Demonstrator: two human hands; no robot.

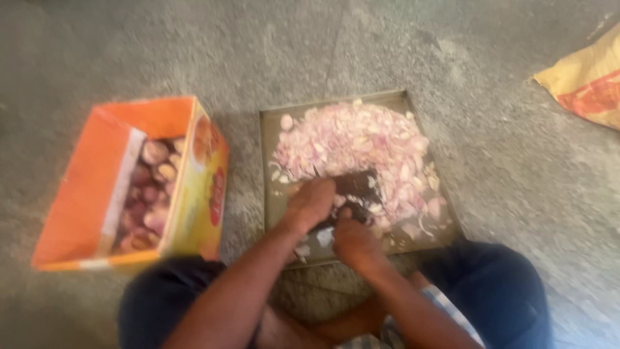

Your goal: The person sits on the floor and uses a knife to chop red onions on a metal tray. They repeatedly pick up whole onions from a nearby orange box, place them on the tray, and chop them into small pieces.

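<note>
While seated on the concrete floor (452,52), a person chops onions at frame centre: right hand (354,242) clamped on a dark knife (354,189), left hand (311,203) pressing down, its grip unclear, over a tray (271,194) heaped with pink pieces (361,142). Whole onions (150,194) wait in the orange box (77,194), left; steady cuts seem called for next.

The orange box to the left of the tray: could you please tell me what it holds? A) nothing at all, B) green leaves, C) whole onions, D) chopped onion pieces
C: the orange box shows round, reddish whole onions inside, while the chopped pieces lie heaped on the tray.
</note>
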